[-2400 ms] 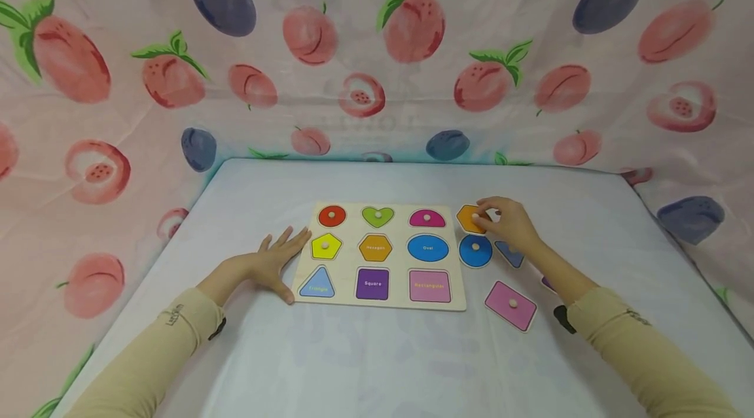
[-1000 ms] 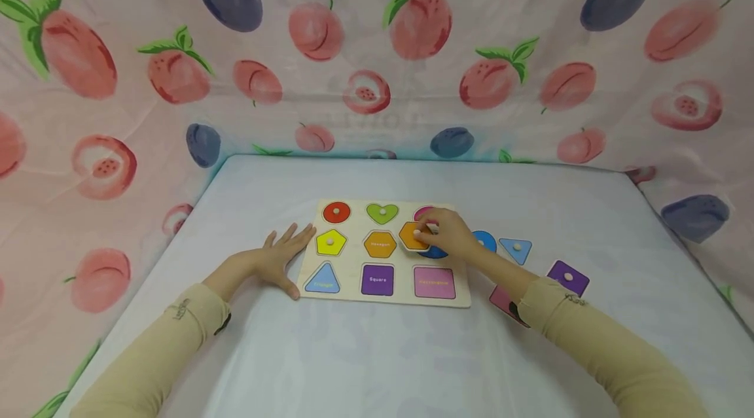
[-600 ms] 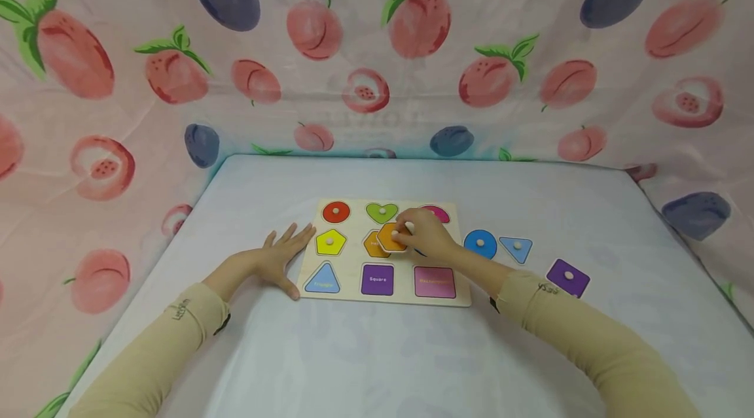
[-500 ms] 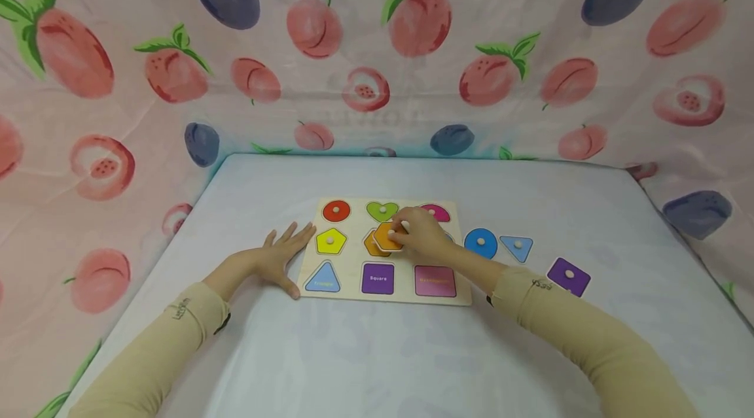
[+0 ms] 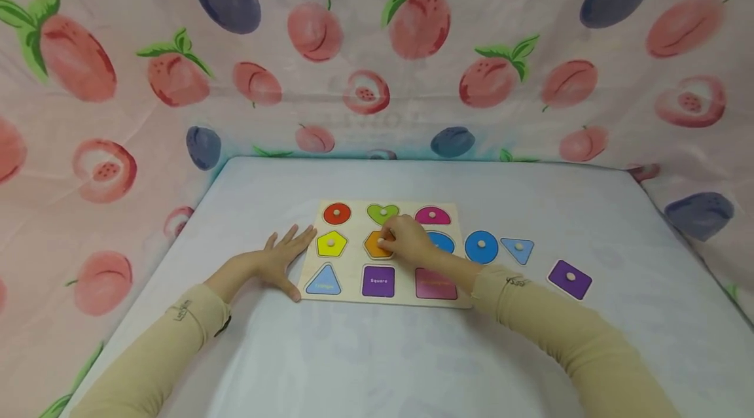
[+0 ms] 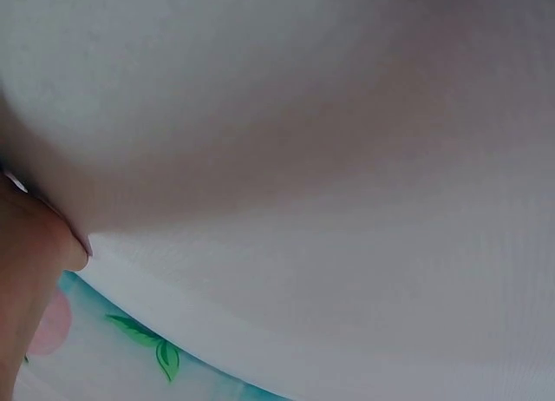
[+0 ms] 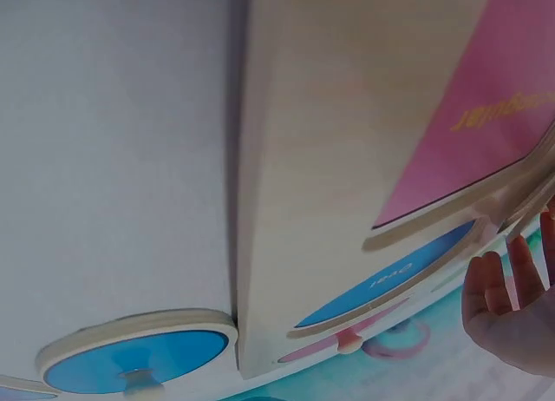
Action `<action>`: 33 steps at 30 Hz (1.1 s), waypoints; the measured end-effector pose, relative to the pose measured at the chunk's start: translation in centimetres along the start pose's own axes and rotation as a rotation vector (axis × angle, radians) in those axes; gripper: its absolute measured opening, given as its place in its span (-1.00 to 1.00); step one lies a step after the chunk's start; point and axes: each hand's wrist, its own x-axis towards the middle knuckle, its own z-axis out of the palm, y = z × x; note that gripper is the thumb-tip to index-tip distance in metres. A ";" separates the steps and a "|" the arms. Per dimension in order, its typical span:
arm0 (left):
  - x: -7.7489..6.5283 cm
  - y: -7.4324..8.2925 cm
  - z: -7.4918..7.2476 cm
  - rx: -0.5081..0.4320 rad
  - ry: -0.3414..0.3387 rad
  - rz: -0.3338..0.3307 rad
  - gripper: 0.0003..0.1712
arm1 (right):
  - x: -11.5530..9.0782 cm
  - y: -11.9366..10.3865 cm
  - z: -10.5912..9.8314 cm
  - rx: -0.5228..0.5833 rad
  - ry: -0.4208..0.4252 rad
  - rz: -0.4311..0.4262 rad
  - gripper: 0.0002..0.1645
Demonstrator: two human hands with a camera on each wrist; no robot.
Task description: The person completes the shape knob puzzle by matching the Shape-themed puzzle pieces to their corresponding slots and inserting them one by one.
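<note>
A wooden shape puzzle board (image 5: 352, 274) lies flat on the table. My right hand (image 5: 408, 239) pinches the knob of an orange hexagon piece (image 5: 372, 246), which sits at the hexagon recess in the middle of the board. The right wrist view shows that hand (image 7: 512, 318) at the right edge, its piece out of sight. My left hand (image 5: 275, 266) lies with spread fingers against the board's left edge; only part of it (image 6: 35, 253) appears in the left wrist view. Red circle (image 5: 337, 213), green heart, magenta half-circle and yellow pentagon (image 5: 332, 244) pieces with knobs sit in their recesses.
Right of the board lie a blue rounded piece (image 5: 481, 247), a light blue triangle piece (image 5: 519, 249) and a purple square piece (image 5: 569, 279). Bare recesses include the square (image 5: 378, 280) and triangle (image 5: 323, 280). A fruit-print cloth (image 5: 365, 25) hangs behind the table.
My right hand has carried the orange hexagon piece from the table right of the board leftward and down to the hexagon recess. The pink rectangle piece is now behind the right arm. The left hand stays put.
</note>
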 end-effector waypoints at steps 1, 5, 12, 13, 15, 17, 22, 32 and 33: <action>0.0 0.0 0.0 -0.002 0.001 -0.002 0.57 | 0.0 -0.1 0.1 -0.004 -0.003 0.008 -0.84; -0.2 0.0 0.0 -0.010 0.003 -0.006 0.57 | 0.2 -0.2 0.5 -0.024 -0.004 0.030 -0.82; 0.0 0.2 -0.1 -0.001 0.004 -0.004 0.56 | 0.5 -0.3 0.4 -0.046 0.012 0.039 -0.81; 0.0 0.2 -0.1 -0.003 0.005 -0.002 0.56 | 0.5 -0.3 0.4 -0.052 0.012 0.038 -0.82; 0.0 0.3 -0.1 -0.006 0.008 0.002 0.56 | 0.5 -0.4 0.3 -0.066 0.009 0.034 -0.82; -0.1 0.3 -0.2 -0.005 0.008 0.000 0.56 | 0.5 -0.4 0.3 -0.079 0.005 0.030 -0.83; 0.0 0.4 -0.2 -0.008 0.010 0.006 0.56 | 0.3 -0.6 0.4 -0.124 0.018 0.018 -0.84; -0.3 0.2 -0.1 -0.011 0.003 -0.002 0.57 | 0.3 -0.9 0.6 -0.127 0.012 0.008 -0.85; -0.3 0.2 -0.1 -0.011 0.003 -0.001 0.58 | 0.3 -0.8 0.6 -0.126 0.012 0.008 -0.85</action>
